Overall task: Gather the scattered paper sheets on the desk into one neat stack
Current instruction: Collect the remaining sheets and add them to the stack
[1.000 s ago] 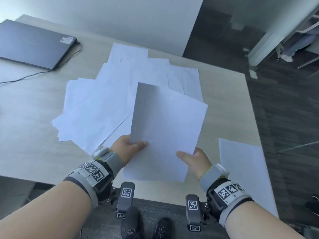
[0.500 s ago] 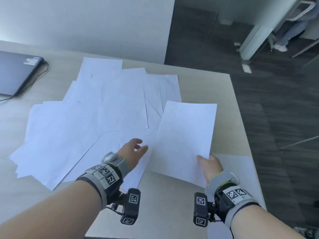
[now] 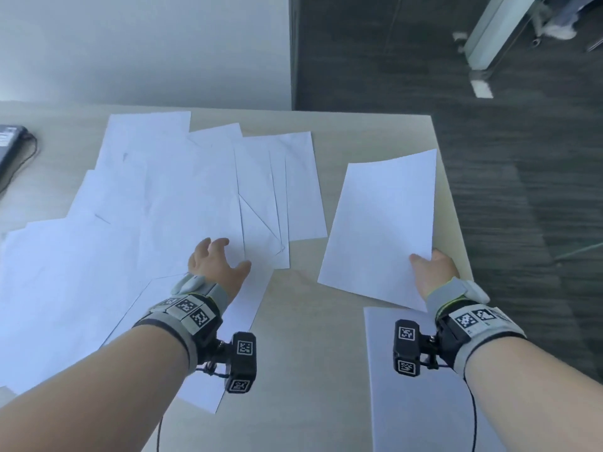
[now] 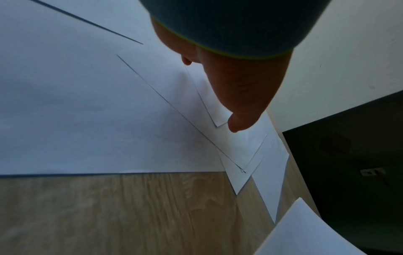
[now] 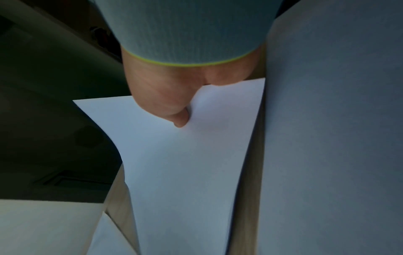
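— Pale wood-grain desk (image 3: 326, 370), matte laminate, square far corner; dark carpet floor (image 3: 522, 158) beyond, grey-white wall (image 3: 146, 44) behind. What's on it?

— Plain white rectangular paper sheets (image 3: 163, 207), thin, blank, fanned w/ overlapping edges across left & centre of desk. One more flat white sheet near the front edge (image 3: 424, 386), apart from the spread, on the right.

— Hands?

— Right hand (image 3: 432, 270) pinches a single white sheet (image 3: 381, 230) by its near right corner, thumb on top, other fingers hidden under it. Sheet sits right of the spread, near the desk's right edge, slightly bowed; in the wrist view its free edge curls.

— Left?

— Left hand (image 3: 217, 264) over the spread's near edge, fingers loosely spread & relaxed, holding nothing. Whether it touches paper, can't tell.

— Anything else?

— Dark laptop corner w/ black cable (image 3: 9, 151) at far left. Grey wristbands w/ marker tags on both wrists.
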The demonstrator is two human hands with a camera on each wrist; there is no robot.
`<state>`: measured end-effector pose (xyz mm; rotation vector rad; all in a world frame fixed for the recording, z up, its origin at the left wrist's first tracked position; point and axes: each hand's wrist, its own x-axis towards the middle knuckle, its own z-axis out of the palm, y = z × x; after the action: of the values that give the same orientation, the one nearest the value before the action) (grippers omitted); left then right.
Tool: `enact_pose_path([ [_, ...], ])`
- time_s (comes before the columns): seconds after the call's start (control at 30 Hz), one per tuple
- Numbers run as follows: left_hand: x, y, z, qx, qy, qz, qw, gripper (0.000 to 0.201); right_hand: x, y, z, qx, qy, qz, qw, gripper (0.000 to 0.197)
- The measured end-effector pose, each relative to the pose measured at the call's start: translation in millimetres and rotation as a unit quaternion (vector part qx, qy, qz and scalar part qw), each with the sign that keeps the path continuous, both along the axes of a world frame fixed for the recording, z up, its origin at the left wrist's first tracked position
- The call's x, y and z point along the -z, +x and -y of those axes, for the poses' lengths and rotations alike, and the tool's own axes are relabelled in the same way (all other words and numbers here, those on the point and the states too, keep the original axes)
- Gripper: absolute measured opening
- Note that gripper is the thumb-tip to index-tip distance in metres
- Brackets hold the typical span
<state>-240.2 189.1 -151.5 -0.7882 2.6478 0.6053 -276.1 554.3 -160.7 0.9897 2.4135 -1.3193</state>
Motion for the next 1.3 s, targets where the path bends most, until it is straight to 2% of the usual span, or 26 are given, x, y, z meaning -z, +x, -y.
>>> enact_pose_path([
  [0.17,12,-43,27,-0.012,-0.048,0.041,0.998,0.097,-2,-18,2,-0.026,0.058,0.029,0.998,0.009],
  [0.3,4,-45,56,-0.011,-0.053,0.083,0.995,0.114,-8,-17,13,-0.023,0.064,0.004,0.998,0.020],
  [0.43,-2,-43,69,0.007,-0.063,0.092,0.994,0.107,-14,-17,29,-0.003,0.156,-0.014,0.988,0.070],
  [0.5,-8,-45,74,0.006,-0.065,0.094,0.993,0.099,-22,-20,41,-0.022,0.198,-0.035,0.979,0.073],
  [0.6,-14,-52,87,0.005,-0.072,0.077,0.994,0.076,-29,-27,70,-0.089,0.216,-0.102,0.967,0.067],
  [0.67,-15,-56,96,-0.007,-0.049,0.041,0.998,0.057,-30,-27,91,-0.127,0.175,-0.165,0.962,0.056],
  [0.7,-16,-56,101,-0.017,-0.027,0.009,0.999,0.042,-31,-27,104,-0.146,0.123,-0.177,0.965,0.047],
  [0.77,-25,-53,101,-0.031,0.012,-0.065,0.997,0.016,-38,-23,132,-0.189,-0.010,-0.131,0.973,0.029],
  [0.83,-35,-45,88,-0.046,0.063,-0.121,0.990,0.015,-48,-18,158,-0.233,-0.132,-0.038,0.963,0.022],
  [0.87,-39,-39,76,-0.044,0.090,-0.133,0.986,0.027,-49,-16,168,-0.242,-0.185,0.001,0.952,0.026],
  [0.97,-38,-24,40,0.064,0.108,-0.140,0.982,0.068,-47,-13,187,-0.185,-0.300,0.053,0.934,0.051],
  [1.0,-36,-20,28,0.114,0.107,-0.127,0.979,0.076,-47,-14,189,-0.157,-0.306,0.052,0.937,0.049],
  [1.1,-30,-12,0,0.267,0.089,-0.059,0.958,0.082,-50,-19,180,-0.123,-0.228,0.024,0.965,0.014],
  [1.2,-18,-11,-9,0.330,0.117,-0.033,0.936,0.082,-44,-22,148,-0.066,-0.163,0.003,0.984,0.014],
  [1.3,-7,-13,-1,0.333,0.101,-0.021,0.937,0.085,-48,-26,122,-0.026,-0.166,0.030,0.985,0.021],
])
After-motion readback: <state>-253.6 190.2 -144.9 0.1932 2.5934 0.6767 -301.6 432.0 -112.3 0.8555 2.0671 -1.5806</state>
